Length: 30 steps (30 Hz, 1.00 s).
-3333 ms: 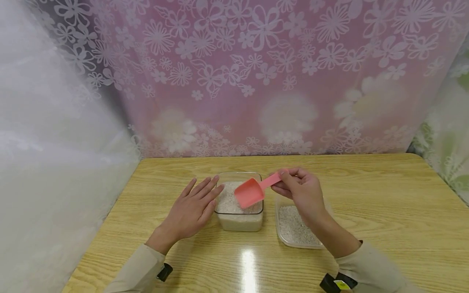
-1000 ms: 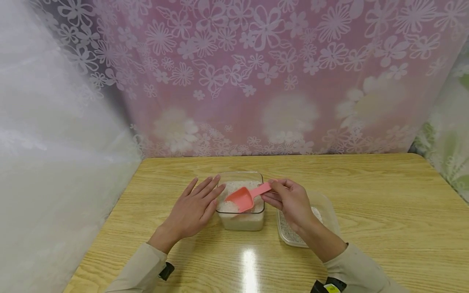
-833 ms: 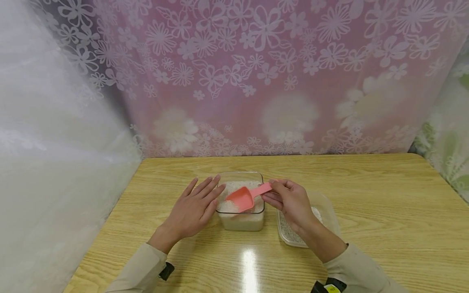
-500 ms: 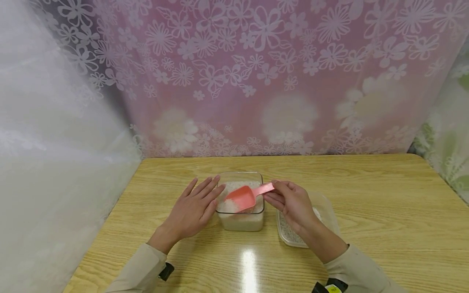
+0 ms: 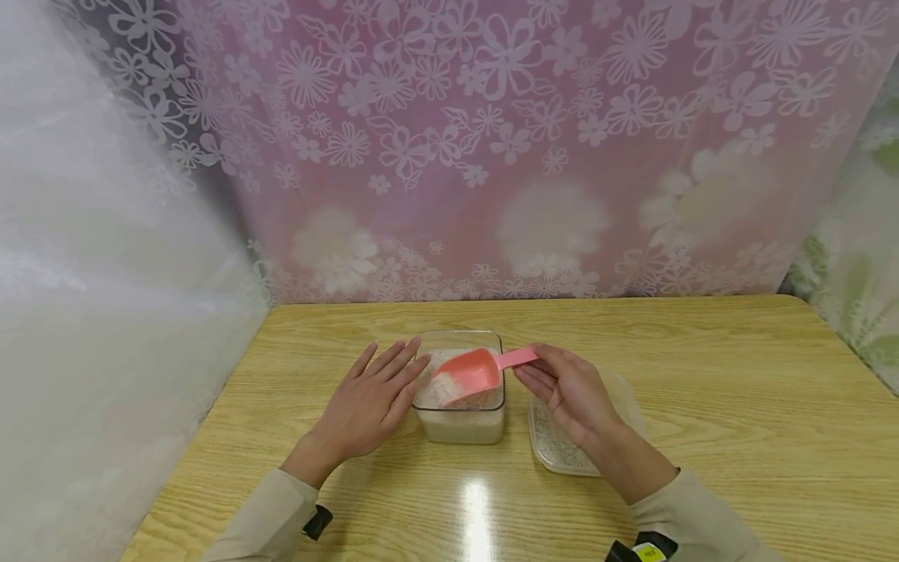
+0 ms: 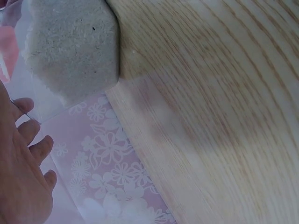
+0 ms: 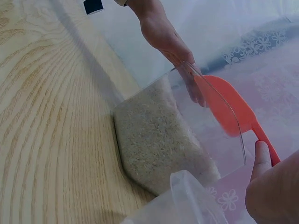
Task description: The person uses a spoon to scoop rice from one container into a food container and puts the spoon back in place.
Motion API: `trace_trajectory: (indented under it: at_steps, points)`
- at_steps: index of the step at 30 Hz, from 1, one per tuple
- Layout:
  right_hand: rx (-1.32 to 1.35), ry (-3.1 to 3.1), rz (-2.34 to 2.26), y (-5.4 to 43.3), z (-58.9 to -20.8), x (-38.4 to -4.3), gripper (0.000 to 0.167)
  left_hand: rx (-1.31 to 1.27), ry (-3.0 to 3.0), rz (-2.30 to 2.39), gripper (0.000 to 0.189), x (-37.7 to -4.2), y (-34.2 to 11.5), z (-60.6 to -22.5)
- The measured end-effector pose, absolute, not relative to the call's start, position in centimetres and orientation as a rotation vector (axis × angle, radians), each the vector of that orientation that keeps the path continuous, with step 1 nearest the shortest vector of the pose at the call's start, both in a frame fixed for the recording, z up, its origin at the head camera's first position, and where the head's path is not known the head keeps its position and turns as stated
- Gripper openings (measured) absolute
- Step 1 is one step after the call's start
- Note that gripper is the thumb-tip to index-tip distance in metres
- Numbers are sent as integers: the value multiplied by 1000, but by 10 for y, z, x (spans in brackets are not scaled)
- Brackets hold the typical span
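Observation:
My right hand (image 5: 572,390) grips the handle of a pink scoop (image 5: 481,370). White rice (image 5: 445,388) lies at the scoop's front lip. The scoop is tilted over a clear square container (image 5: 460,428), which is filled partway with rice, as the right wrist view shows through its wall (image 7: 154,135). With fingers spread straight, my left hand (image 5: 368,402) touches the left rim of that container. In the left wrist view only part of the left hand (image 6: 23,163) shows. Below my right forearm stands a second, shallower clear container (image 5: 562,449) with greyish grains, partly hidden by the hand.
The wooden table (image 5: 737,406) carries both containers side by side. A pink flowered curtain (image 5: 449,156) hangs behind the table's back edge, and a whitish sheet (image 5: 119,312) hangs at the left.
Over the last second my right hand has lifted the scoop slightly and drawn it to the right. Earlier the scoop looked without rice; it now has rice at its lip. My left hand stays put.

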State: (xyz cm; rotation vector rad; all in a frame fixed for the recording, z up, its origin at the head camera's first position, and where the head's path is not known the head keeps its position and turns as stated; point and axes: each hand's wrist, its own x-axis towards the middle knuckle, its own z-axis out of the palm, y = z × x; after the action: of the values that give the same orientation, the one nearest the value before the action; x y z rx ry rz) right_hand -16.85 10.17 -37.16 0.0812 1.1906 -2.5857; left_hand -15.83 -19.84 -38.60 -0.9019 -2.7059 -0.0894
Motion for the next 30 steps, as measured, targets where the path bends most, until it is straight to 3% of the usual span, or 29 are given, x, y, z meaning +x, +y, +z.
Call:
trace_trajectory:
  at_steps: [30]
  points:
    - [20, 902, -2711, 165, -360, -165, 19, -885, -2698, -167, 48, -158, -197, -388]
